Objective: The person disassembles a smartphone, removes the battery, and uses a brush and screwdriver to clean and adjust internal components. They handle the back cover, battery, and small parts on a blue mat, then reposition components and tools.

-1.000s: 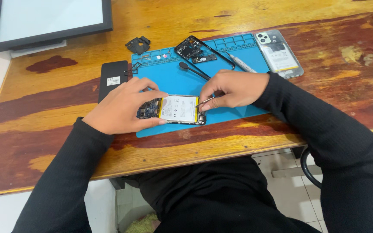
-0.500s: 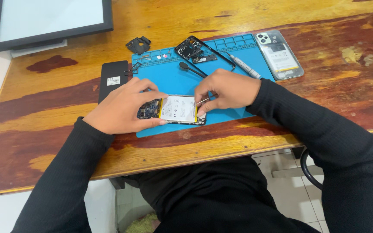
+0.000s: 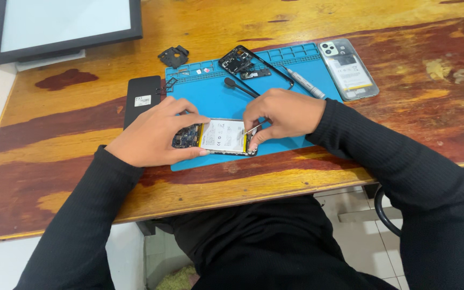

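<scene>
Fingers, right: fingertips of the right hand are pinched together at the right end of the opened phone, where a thin pale strip shows between them; what exactly they pinch is too small to tell.
Fingers, left: left hand curls around the phone's left end, thumb along the near edge and forefinger over the far edge, clamping it down.
Opened phone: lies flat at the middle of the frame on the near part of the blue mat, back removed, white battery facing up, dark circuit board showing at its left end beside the left fingers.
Blue mat: spread on the wooden table, centre of the frame, with small tray pockets along its far edge.
On the mat, beyond the hands: black spudger just past the right knuckles; black phone frame piece near the far edge; silver screwdriver lying slantwise to the right.
Right of the mat: phone back cover with camera lenses, upper right of centre.
Left of the mat: flat black rectangular part, touching the mat's edge; small black bracket further up.
Upper left of the frame: black-framed panel with a pale face.
Sleeves: both arms in black long sleeves.
</scene>
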